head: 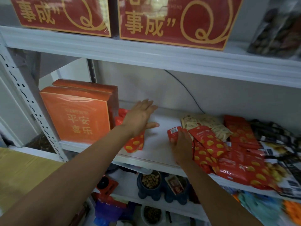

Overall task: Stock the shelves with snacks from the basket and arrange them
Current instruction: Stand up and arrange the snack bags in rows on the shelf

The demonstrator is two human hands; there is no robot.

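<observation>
- Left hand point(141, 117) hides part of a red snack packet point(134, 143), fingers spread flat.
- Right hand point(181, 145), at its 4 o'clock, grips a small red packet point(174, 132), fingertips hidden.

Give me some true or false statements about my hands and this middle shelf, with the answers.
1. The left hand has straight fingers, above a spotted red packet. True.
2. The right hand is empty. False: it grips a small red packet.
3. Two orange boxes stand upright at the shelf's left end. True.
4. The pile of red packets lies left of the orange boxes. False: it lies at the right, beyond the right hand.
</observation>
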